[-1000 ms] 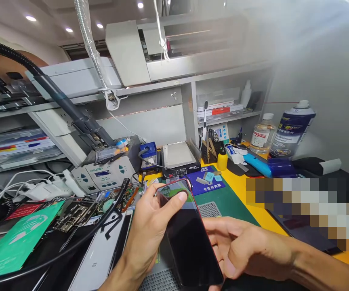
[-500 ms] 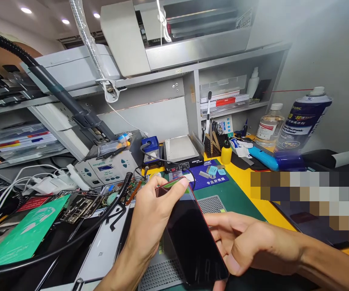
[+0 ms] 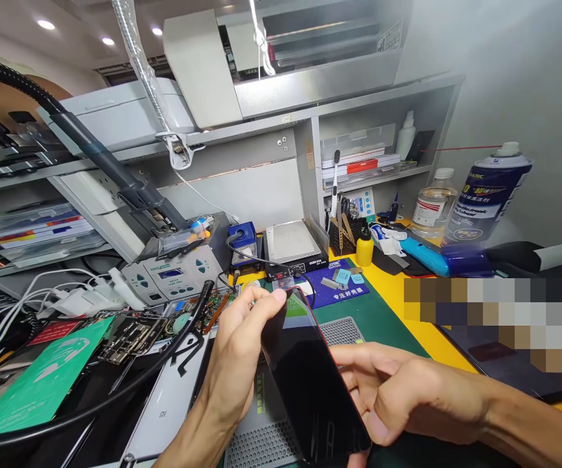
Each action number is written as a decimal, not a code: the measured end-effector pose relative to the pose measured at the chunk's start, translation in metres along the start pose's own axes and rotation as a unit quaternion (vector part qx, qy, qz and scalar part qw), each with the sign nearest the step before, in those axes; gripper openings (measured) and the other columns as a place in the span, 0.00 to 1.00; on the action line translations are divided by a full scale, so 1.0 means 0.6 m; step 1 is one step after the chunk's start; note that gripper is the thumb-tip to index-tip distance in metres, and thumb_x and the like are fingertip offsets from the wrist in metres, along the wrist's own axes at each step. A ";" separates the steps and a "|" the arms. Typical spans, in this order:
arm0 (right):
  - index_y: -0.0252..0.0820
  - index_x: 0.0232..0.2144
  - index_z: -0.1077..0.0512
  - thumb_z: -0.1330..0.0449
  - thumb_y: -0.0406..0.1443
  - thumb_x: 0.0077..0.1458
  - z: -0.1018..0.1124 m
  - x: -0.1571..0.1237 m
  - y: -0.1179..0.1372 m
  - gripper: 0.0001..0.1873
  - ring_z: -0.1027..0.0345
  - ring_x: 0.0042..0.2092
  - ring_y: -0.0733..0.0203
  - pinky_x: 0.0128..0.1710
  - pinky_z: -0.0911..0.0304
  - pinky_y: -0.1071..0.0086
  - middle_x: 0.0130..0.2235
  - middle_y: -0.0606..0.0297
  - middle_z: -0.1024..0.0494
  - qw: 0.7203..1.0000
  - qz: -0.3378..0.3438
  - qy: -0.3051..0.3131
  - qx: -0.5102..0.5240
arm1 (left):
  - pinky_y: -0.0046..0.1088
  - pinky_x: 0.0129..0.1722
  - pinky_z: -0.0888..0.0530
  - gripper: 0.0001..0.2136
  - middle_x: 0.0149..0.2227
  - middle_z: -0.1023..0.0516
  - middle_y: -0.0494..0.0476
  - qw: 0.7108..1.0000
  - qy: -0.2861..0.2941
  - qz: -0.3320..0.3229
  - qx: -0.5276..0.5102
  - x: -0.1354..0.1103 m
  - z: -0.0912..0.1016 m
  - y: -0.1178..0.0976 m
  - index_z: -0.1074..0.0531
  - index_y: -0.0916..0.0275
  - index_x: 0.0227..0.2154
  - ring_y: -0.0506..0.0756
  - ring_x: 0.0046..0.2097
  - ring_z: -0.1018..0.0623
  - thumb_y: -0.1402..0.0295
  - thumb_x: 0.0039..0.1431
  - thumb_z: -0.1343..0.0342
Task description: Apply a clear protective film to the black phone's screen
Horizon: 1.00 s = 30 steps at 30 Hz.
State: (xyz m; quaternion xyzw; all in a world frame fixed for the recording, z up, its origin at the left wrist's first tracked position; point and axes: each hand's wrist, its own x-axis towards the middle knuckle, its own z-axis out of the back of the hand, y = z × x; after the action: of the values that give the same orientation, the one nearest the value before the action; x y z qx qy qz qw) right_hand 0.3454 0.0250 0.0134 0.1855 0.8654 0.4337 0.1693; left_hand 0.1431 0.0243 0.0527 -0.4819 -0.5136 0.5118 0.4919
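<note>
A smartphone point(image 3: 317, 383) with a dark screen and a thin red edge is held tilted above the work mat, its glass facing me. A greenish patch shows near its top end. My left hand point(image 3: 239, 344) grips the phone's upper left corner, the thumb along the edge by the top. My right hand point(image 3: 402, 390) closes on the lower right side, thumb at the edge and fingers curled partly behind it. Under the phone lies a grey perforated plate point(image 3: 261, 445) on the green mat point(image 3: 393, 325).
A white phone back point(image 3: 164, 403), circuit boards point(image 3: 127, 338) and a green card point(image 3: 47, 377) lie left, crossed by a black hose point(image 3: 115, 406). Behind stand a soldering station point(image 3: 173, 273) and heating plate point(image 3: 293, 244). A spray can point(image 3: 490, 192) and yellow bottle point(image 3: 364, 247) stand right.
My left thumb has slid back from the screen's top towards the phone's left corner, uncovering more of the green patch. My right hand keeps its hold nearly unmoved.
</note>
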 end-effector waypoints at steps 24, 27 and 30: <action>0.37 0.48 0.22 0.39 0.29 0.40 0.012 -0.001 0.009 0.28 0.28 0.31 0.60 0.31 0.26 0.65 0.32 0.60 0.22 0.999 0.014 -0.039 0.024 | 0.25 0.38 0.31 0.07 0.31 0.22 0.50 0.996 0.065 0.050 -0.020 0.014 0.048 -0.019 0.24 0.62 0.35 0.50 0.35 0.26 0.65 0.55 0.37; 0.34 0.49 0.23 0.41 0.31 0.47 0.018 -0.003 0.013 0.25 0.27 0.31 0.58 0.30 0.26 0.64 0.35 0.56 0.22 0.998 0.014 -0.065 0.020 | 0.26 0.36 0.28 0.09 0.31 0.22 0.51 0.995 0.065 0.055 -0.060 0.023 0.057 -0.013 0.25 0.63 0.29 0.50 0.32 0.25 0.62 0.58 0.41; 0.32 0.49 0.23 0.42 0.32 0.54 0.023 -0.004 0.016 0.21 0.26 0.32 0.57 0.31 0.26 0.63 0.36 0.53 0.22 0.996 0.010 -0.090 0.011 | 0.31 0.33 0.26 0.13 0.28 0.22 0.53 0.991 0.076 0.075 -0.084 0.028 0.067 -0.008 0.26 0.63 0.28 0.52 0.28 0.24 0.59 0.61 0.47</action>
State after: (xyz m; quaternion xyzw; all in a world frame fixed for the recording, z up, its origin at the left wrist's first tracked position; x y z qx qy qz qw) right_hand 0.3551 0.0388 0.0139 0.2347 0.8493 0.4074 0.2401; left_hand 0.1021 0.0387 0.0583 -0.5959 -0.4787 0.4641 0.4476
